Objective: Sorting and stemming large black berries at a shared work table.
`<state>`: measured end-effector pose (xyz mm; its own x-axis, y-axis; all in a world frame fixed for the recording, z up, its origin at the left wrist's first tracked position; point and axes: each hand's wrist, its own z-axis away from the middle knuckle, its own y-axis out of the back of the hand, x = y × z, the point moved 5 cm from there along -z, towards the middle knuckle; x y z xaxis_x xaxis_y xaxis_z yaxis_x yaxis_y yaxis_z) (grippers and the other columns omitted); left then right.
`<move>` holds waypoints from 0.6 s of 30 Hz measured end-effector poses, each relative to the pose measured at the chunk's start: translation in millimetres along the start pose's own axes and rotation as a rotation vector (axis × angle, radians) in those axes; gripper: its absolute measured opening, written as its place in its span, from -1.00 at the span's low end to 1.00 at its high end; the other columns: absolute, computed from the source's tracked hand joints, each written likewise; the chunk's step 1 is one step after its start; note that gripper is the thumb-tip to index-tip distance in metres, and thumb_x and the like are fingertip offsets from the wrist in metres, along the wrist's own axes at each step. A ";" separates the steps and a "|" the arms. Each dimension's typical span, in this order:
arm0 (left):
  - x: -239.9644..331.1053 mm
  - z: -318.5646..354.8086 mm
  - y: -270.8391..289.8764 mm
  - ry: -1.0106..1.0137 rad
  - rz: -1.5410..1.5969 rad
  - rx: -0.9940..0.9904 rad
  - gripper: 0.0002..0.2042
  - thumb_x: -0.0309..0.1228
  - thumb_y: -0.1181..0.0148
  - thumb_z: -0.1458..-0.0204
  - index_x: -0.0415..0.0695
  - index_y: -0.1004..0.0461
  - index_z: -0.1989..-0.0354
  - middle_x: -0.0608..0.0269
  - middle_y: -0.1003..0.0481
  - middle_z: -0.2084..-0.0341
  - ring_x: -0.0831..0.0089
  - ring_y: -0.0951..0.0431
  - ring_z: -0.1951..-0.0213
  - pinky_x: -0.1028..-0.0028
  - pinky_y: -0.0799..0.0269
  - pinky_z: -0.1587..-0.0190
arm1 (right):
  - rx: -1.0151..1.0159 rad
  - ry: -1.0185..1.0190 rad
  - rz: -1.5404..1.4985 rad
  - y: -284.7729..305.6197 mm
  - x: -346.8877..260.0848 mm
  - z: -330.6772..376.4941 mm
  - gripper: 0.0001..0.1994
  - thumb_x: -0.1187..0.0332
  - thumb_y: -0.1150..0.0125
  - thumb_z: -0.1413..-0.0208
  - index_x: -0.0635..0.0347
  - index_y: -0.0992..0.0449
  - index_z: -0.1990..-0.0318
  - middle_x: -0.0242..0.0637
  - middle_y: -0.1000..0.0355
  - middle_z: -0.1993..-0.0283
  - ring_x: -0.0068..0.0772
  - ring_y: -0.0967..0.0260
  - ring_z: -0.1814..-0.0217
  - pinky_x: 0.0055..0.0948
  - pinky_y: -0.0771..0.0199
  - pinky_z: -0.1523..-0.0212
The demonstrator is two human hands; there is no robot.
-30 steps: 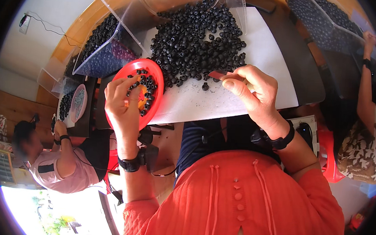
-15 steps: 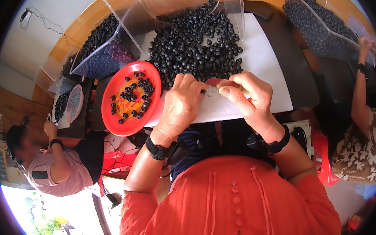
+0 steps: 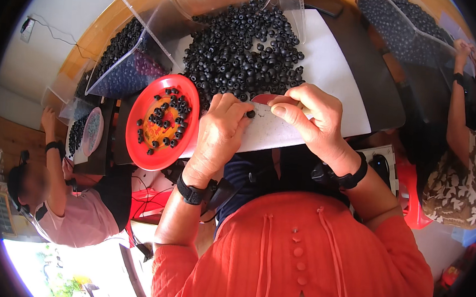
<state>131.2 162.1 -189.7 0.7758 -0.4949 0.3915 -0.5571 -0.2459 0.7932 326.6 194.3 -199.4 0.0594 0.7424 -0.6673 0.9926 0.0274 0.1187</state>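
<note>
My left hand [image 3: 221, 127] is closed, with a small black bead [image 3: 250, 114] pinched at its fingertips over the near part of a white board [image 3: 330, 72]. Just right of it, my right hand [image 3: 317, 119] is closed in a pinch on a flat reddish piece [image 3: 265, 98], which points toward the bead; its exact kind is unclear. Beyond both hands lies a wide heap of black beads [image 3: 243, 56] with holes through them. Beside my left hand rests a red plate [image 3: 136, 120] with a yellow-orange middle, holding some scattered black beads.
A clear bin [image 3: 123, 81] of dark beads stands at the far left, and another clear bin [image 3: 414, 37] at the far right. One person [image 3: 76, 209] sits at left by a pale bowl [image 3: 92, 131]; another person's arm [image 3: 458, 113] shows at right.
The bead at my left fingertips now shows more clearly, and the hands are slightly further apart. The person at left has raised an arm toward the clear container there.
</note>
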 end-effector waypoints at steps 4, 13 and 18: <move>3.0 0.1 -4.8 -0.012 -0.073 0.006 -0.76 -0.61 -0.37 0.04 -0.16 -0.64 0.15 0.17 -0.49 0.29 0.09 -0.52 0.15 0.17 -0.55 0.17 | -0.001 0.037 0.049 -1.6 -1.7 -0.2 -0.79 0.34 -0.54 -0.15 0.28 -0.63 0.32 -0.22 -0.56 0.44 -0.29 -0.53 0.46 -0.38 -0.48 0.43; 6.4 15.8 4.1 -0.024 -0.221 0.073 -0.76 -0.62 -0.35 0.03 -0.22 -0.62 0.14 0.14 -0.48 0.27 0.06 -0.50 0.17 0.16 -0.54 0.22 | -0.021 0.069 0.125 -3.4 -1.5 -1.7 -0.78 0.31 -0.58 -0.07 0.20 -0.62 0.34 -0.27 -0.55 0.45 -0.27 -0.49 0.49 -0.34 -0.43 0.47; 4.6 17.0 1.0 -0.004 -0.183 0.095 -0.77 -0.63 -0.34 0.01 -0.20 -0.64 0.14 0.15 -0.50 0.28 0.08 -0.50 0.18 0.17 -0.54 0.20 | -0.045 0.057 0.162 -5.9 -1.2 -0.9 -0.77 0.31 -0.59 -0.06 0.19 -0.61 0.37 -0.28 -0.54 0.46 -0.25 -0.49 0.50 -0.33 -0.43 0.48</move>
<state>129.2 145.4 -195.0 0.8658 -0.4375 0.2428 -0.4323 -0.4096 0.8033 320.6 193.9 -198.6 0.2110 0.7761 -0.5943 0.9646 -0.0668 0.2552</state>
